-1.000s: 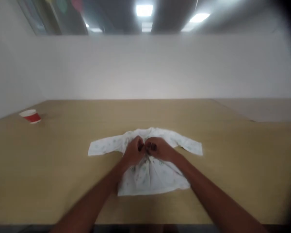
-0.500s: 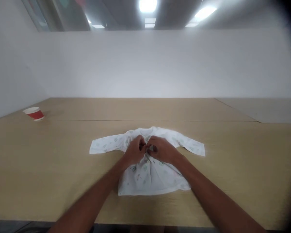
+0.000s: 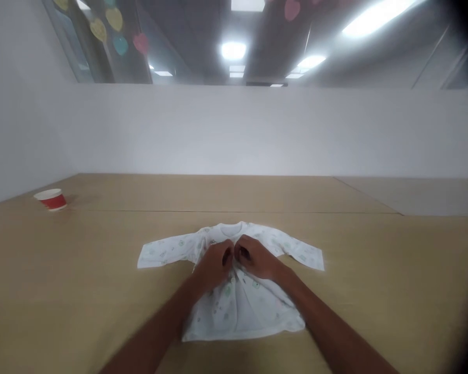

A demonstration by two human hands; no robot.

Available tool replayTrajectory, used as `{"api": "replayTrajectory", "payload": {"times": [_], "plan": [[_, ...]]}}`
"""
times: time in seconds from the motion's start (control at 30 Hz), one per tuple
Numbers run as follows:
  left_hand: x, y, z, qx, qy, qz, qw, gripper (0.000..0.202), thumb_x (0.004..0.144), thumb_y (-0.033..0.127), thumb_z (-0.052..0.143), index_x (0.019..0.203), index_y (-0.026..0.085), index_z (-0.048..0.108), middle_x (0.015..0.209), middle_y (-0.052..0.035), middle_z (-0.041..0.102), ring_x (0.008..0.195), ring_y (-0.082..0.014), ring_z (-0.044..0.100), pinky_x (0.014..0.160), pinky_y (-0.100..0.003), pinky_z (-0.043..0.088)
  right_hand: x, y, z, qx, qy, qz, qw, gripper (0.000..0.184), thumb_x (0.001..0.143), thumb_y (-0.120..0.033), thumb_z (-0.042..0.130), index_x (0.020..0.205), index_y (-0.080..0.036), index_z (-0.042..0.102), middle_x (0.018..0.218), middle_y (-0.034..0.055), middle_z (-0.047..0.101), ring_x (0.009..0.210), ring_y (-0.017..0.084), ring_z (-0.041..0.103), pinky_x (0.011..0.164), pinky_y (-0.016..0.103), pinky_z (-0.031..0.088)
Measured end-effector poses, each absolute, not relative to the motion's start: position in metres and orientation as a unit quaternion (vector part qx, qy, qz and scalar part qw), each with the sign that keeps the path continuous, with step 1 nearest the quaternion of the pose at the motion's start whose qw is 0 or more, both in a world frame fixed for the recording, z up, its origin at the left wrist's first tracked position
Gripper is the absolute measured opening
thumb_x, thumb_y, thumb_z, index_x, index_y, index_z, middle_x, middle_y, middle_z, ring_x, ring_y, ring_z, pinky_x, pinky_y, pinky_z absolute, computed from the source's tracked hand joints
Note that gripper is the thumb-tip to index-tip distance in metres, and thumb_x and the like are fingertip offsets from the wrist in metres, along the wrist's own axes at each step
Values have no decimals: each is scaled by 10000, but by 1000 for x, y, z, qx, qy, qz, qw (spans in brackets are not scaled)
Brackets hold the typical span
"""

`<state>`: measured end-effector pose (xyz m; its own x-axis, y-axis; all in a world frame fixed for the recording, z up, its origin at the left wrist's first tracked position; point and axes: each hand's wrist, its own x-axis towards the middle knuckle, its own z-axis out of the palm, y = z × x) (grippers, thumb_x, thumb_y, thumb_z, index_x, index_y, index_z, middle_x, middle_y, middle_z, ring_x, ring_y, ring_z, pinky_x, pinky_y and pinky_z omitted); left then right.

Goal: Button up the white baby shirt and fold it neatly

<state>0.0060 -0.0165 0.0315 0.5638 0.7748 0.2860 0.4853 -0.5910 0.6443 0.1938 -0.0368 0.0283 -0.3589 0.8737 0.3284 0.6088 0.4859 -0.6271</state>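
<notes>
A small white baby shirt (image 3: 234, 304) with pale printed figures lies flat on the wooden table (image 3: 62, 280), sleeves spread to both sides, neck away from me. My left hand (image 3: 214, 262) and my right hand (image 3: 255, 258) meet at the middle of its chest, just below the neckline. Both are curled, fingertips pinching the front opening of the cloth. What lies between the fingertips is too small to make out.
A red and white paper cup (image 3: 51, 199) stands at the far left of the table. A white partition wall (image 3: 257, 130) runs behind the table's far edge. A seam crosses the tabletop beyond the shirt.
My hands stay pinched together at the shirt's chest. The camera has tipped upward, so the shirt and table sit lower in view and more ceiling shows.
</notes>
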Motion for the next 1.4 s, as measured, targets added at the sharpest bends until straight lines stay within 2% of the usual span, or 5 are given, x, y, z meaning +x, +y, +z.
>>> {"api": "replayTrajectory", "payload": {"times": [0.43,0.57,0.8,1.1,1.4], "plan": [[-6,-15,37,854,388,245,244,112,792,164,548,859,160,639,890,-52,586,820,-197,547,775,-351,434,197,-41,37,-495,-784,216,306,228,770,-149,566,936,-220,704,929,34,644,888,181,576,838,329,444],[-16,-18,47,873,374,199,241,394,720,226,674,1110,176,644,1271,-114,570,1190,-294,511,997,-440,445,198,-46,45,-502,-794,173,295,268,757,-134,576,1004,-206,650,1015,53,631,1002,218,549,913,381,425],[-12,-22,44,889,431,97,118,527,834,150,513,1359,178,541,1511,-175,362,1431,-350,279,1187,-548,228,188,-58,58,-501,-799,204,262,20,682,-184,584,679,-192,602,733,-28,617,662,103,521,624,243,376],[-6,-29,52,869,387,212,222,144,818,128,516,879,170,640,1012,-65,544,959,-209,547,906,-395,465,183,-60,51,-634,-739,142,177,55,587,-255,601,613,-207,612,695,-9,665,596,126,476,561,266,294],[-9,-22,47,846,385,196,313,103,833,189,516,825,174,617,854,-6,600,795,-167,536,715,-298,411,182,-57,59,-575,-740,249,244,73,668,-198,553,607,-167,580,644,-7,613,604,108,485,565,246,327]]}}
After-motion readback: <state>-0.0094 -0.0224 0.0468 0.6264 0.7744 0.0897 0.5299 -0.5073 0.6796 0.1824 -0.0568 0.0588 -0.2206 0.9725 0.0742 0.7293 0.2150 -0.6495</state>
